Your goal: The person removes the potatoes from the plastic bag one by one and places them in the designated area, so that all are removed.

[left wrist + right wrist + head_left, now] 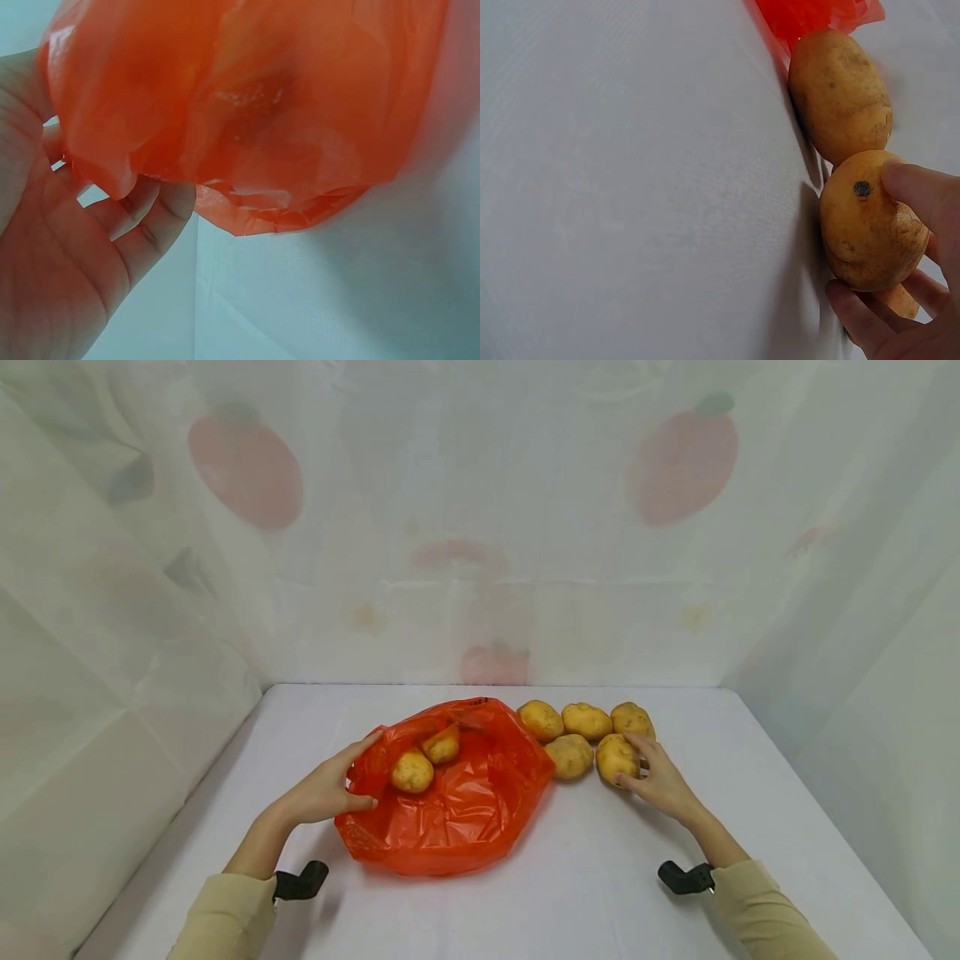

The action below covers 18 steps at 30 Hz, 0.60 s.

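A red plastic bag (480,810) lies with its mouth spread wide, and two potatoes (412,771) rest inside it. My left hand (326,787) holds the bag's left side, thumb at the rim and fingers against the outer plastic. In the left wrist view the red film (247,97) covers part of those fingers (161,217). To the right of the bag, my right hand (660,779) grips a potato (617,758) between thumb and fingers. That potato (870,225) has a dark spot facing the right wrist camera. Whether it touches the table is unclear.
Beside the gripped potato sits another potato (570,757), close to the bag's right edge. Behind them stands a row of three potatoes (587,721). A white-covered table (585,885) lies under everything, with pale printed curtains (375,635) around it.
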Each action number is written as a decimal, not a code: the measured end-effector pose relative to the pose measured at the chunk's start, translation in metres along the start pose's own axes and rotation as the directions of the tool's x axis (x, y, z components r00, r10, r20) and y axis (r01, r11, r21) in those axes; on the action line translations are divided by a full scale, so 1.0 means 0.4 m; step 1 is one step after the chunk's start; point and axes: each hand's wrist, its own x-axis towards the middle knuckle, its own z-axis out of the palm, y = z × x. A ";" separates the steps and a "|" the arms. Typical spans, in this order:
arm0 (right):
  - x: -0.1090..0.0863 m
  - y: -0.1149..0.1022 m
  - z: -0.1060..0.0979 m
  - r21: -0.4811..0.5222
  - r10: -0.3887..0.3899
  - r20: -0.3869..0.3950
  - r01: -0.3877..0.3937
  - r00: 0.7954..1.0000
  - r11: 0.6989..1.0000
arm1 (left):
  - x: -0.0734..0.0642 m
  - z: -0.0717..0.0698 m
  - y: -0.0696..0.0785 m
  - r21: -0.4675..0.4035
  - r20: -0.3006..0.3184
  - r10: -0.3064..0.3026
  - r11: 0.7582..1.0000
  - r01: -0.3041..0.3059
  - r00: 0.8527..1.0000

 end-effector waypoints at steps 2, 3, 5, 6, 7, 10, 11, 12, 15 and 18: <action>0.001 0.001 0.002 0.000 -0.004 0.000 0.004 1.000 1.000 | 0.000 0.000 -0.001 0.001 -0.001 0.000 1.000 0.000 1.000; 0.001 0.001 0.003 -0.002 -0.008 0.000 0.008 1.000 1.000 | 0.000 0.000 -0.001 0.002 -0.001 0.000 1.000 0.000 1.000; 0.002 0.002 0.004 -0.001 -0.015 0.001 0.015 1.000 1.000 | 0.000 0.000 -0.002 0.001 0.000 0.000 1.000 0.000 1.000; 0.003 0.002 0.005 -0.002 -0.022 0.000 0.022 1.000 1.000 | 0.000 0.000 -0.002 0.000 0.000 -0.001 1.000 0.001 1.000; 0.003 0.002 0.006 -0.002 -0.026 0.001 0.026 1.000 1.000 | 0.000 0.000 -0.002 -0.002 0.001 -0.002 1.000 0.002 1.000; 0.003 0.002 0.007 -0.003 -0.036 0.003 0.036 0.999 0.999 | 0.000 0.000 -0.001 -0.004 0.003 -0.006 1.000 0.006 1.000; 0.002 0.001 0.007 -0.001 -0.038 0.004 0.038 0.999 0.999 | 0.000 -0.001 -0.001 -0.006 0.003 -0.007 1.000 0.007 1.000; 0.001 0.000 0.006 -0.004 -0.041 0.006 0.041 0.999 0.999 | -0.001 -0.001 0.000 -0.006 0.003 -0.008 1.000 0.008 1.000; -0.002 -0.006 0.002 -0.003 -0.044 0.012 0.044 0.999 0.999 | -0.001 -0.002 0.002 -0.007 0.002 -0.009 1.000 0.009 1.000; -0.005 -0.010 -0.004 0.004 -0.042 0.024 0.042 0.999 0.999 | -0.001 -0.003 0.004 -0.010 0.003 -0.010 1.000 0.010 1.000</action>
